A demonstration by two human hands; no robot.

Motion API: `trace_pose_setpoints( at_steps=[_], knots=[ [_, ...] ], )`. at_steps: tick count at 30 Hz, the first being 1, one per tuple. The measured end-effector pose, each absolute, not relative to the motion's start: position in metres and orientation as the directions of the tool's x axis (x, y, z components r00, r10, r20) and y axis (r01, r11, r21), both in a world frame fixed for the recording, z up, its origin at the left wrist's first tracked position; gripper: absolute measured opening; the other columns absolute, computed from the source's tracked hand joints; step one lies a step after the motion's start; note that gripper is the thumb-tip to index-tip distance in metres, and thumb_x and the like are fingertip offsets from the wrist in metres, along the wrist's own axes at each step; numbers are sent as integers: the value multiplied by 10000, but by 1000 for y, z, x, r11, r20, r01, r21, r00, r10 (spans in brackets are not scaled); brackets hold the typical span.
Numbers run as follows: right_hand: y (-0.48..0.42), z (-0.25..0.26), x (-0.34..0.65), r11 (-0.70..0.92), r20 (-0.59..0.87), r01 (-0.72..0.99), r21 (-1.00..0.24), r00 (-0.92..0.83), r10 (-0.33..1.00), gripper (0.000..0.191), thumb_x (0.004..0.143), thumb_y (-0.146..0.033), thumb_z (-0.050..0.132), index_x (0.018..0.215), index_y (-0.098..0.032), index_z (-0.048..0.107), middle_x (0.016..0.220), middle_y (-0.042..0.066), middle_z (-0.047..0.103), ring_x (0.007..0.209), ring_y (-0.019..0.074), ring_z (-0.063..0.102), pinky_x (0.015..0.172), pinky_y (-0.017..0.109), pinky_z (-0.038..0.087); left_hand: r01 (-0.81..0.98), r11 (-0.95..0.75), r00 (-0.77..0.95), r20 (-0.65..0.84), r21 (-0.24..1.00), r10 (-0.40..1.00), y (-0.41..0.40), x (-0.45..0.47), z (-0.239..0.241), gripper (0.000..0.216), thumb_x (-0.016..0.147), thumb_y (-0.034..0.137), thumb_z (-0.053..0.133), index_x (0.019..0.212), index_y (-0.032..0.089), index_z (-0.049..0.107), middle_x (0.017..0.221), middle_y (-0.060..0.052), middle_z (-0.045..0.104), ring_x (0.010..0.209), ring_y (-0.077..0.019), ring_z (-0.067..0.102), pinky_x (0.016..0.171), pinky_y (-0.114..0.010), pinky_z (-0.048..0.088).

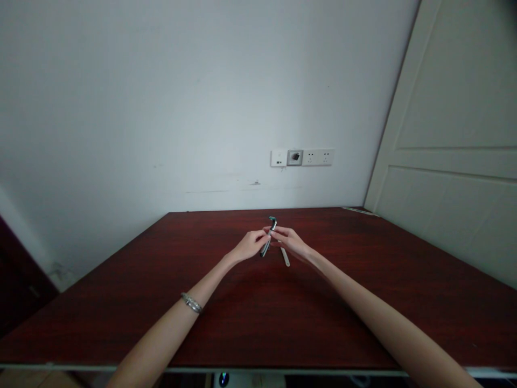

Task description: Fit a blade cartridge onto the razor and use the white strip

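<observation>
My left hand [253,245] and my right hand [291,241] meet over the middle of the table. Between their fingertips is a slim silver-and-dark tool with a bent head [272,219], its shaft slanting down toward the left. Both hands have their fingers closed on it, the left from one side and the right from the other. Its exact kind is too small to make out, and the fingers cover its middle. Below my right hand, a narrow pale strip [285,257] with what looks like a small hole at its near end lies on the table, its far end hidden.
The dark red wooden table [226,328] reaches back to a white wall [202,108]. Sockets and a switch plate [318,157] are set in the wall. A pale panelled door [452,129] stands along the right side. A silver bracelet [191,303] circles my left wrist.
</observation>
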State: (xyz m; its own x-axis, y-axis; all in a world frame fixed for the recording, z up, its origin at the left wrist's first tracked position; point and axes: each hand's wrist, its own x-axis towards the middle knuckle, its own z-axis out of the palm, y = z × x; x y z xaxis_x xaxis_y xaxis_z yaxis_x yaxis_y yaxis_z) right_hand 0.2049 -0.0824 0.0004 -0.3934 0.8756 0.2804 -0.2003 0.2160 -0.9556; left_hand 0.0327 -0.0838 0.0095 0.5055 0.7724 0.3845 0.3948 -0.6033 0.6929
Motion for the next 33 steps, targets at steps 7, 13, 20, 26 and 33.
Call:
trace_pose_setpoints(
  at_steps=[7,13,20,26,33],
  knots=[
    [-81,0,203,339,362,-129,-932,-303,882,361,657,-400,689,923,-156,683,931,62,680,877,196,609,845,348,433,413,-459,550,187,786,814,-81,30,12,459,811,508,429,697,96,597,551,-10,558,367,-60,421,356,-178,301],
    [-83,6,204,329,360,-158,-931,-262,895,297,653,-377,702,839,-149,663,871,58,678,838,177,612,802,324,449,368,-304,587,34,879,809,-64,4,16,419,739,490,563,756,86,671,760,-127,681,609,-151,599,430,-198,396],
    [-91,0,190,123,272,-410,-904,-328,905,305,673,-391,699,816,-166,550,659,-20,581,589,112,591,615,276,493,-231,127,411,-21,965,911,-33,5,20,437,844,458,438,936,72,622,998,-185,651,891,-227,630,733,-325,500],
    [-94,-7,183,32,257,-502,-864,-387,886,293,699,-390,684,781,-154,531,647,-34,520,479,58,471,476,213,426,-470,321,495,-56,822,867,-20,34,25,533,888,440,316,1079,-8,532,1024,-247,618,957,-268,613,818,-355,477],
    [-97,-10,176,-225,9,-402,-887,-502,865,383,802,-533,497,729,-157,489,534,-34,467,420,64,384,400,189,325,-576,448,564,-65,684,823,-29,53,6,662,885,481,238,1237,-60,386,1123,-297,550,1044,-320,567,830,-397,471]
  ],
)
